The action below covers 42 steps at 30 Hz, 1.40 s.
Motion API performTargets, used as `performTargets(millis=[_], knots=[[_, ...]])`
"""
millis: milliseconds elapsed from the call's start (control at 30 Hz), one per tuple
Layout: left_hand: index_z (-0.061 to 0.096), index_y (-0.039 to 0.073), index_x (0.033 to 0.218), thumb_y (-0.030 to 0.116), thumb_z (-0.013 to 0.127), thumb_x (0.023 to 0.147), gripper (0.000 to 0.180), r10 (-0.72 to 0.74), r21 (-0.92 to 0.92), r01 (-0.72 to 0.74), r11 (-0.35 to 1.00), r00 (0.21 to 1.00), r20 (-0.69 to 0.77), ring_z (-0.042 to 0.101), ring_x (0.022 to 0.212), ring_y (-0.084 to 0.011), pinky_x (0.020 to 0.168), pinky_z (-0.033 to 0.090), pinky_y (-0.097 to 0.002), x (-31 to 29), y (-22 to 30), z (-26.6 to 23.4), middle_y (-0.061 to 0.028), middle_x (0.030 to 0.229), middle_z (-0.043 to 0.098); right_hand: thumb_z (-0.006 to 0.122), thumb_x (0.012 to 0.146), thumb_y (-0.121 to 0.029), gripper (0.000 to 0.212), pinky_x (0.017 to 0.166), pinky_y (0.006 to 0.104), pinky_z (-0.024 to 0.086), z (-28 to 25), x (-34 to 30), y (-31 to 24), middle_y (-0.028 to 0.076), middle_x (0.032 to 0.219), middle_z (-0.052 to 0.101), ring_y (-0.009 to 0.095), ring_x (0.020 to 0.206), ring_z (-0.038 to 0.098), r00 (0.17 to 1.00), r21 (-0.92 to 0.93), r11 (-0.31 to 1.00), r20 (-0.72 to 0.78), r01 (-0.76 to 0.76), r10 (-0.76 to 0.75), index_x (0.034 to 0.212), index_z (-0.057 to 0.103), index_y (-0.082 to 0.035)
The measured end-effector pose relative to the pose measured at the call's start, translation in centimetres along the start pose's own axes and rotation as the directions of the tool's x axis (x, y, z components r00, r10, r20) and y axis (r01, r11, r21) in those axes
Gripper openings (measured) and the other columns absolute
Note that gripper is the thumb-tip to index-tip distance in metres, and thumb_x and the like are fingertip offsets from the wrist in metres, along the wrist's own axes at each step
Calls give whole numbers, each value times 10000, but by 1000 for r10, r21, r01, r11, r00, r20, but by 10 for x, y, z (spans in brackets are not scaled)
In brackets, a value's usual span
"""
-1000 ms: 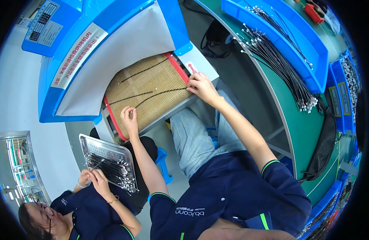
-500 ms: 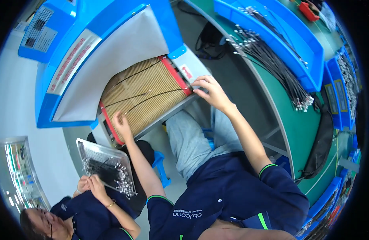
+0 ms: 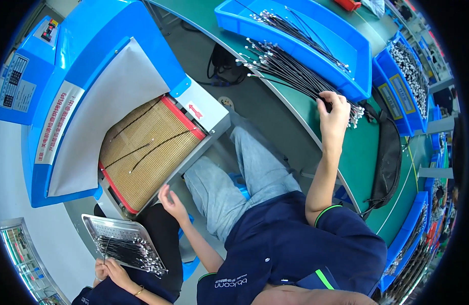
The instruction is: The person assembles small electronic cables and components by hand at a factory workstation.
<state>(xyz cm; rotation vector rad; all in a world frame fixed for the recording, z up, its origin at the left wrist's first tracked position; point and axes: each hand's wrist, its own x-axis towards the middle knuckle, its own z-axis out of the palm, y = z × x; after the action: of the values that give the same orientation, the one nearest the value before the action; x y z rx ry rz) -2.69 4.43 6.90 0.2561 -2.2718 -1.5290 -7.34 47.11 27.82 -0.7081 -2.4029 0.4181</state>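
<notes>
My right hand (image 3: 334, 119) has its thumb and curved fingers apart at the near side of a bundle of black cables (image 3: 290, 65) with white connectors. The bundle lies on the green table (image 3: 359, 157); whether the fingertips touch it, I cannot tell. My left hand (image 3: 174, 204) is empty, fingers loosely spread, just off the front edge of the conveyor machine (image 3: 158, 190). Three black cables lie apart on its tan mesh belt (image 3: 138, 188): a far cable (image 3: 135, 119), a left cable (image 3: 125, 156) and a right cable (image 3: 160, 146).
A blue hood (image 3: 163, 61) with a pale curtain (image 3: 92, 137) covers the belt's far part. Beside the bundle stands a blue bin (image 3: 315, 48) with more cables. A black pouch (image 3: 386, 152) lies farther right. At lower left, a co-worker's hands (image 3: 112, 272) handle cables over a metal tray (image 3: 87, 223).
My right hand has gone from the belt's right edge to the cable bundle on the table. My left hand has drawn back off the belt. The whole view has shifted.
</notes>
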Motion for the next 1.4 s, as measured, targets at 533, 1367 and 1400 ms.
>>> performTargets(millis=[533,1367,1400], knots=[[606,9,994,-22,514,867,160,-105,62,94,994,973,203,539,1073,-237,895,434,-332,-48,31,26,-133,1149,550,713,760,-387,628,1018,558,288,22,24,22,139,1203,519,290,1150,469,994,-288,953,69,98,-82,1249,504,-52],[611,26,994,-26,510,859,177,-138,39,132,990,930,341,540,1075,-261,905,422,-343,-63,13,54,-126,1140,563,729,737,-124,227,811,367,437,-9,0,51,109,940,593,288,921,544,997,-74,994,40,75,-72,895,595,-32],[611,26,994,-26,510,859,177,-139,40,133,990,931,339,540,1075,-261,905,422,-343,-62,14,54,-126,1140,563,729,737,-124,227,811,367,437,-8,0,50,109,940,593,288,921,544,996,-73,994,42,76,-73,895,595,-32]])
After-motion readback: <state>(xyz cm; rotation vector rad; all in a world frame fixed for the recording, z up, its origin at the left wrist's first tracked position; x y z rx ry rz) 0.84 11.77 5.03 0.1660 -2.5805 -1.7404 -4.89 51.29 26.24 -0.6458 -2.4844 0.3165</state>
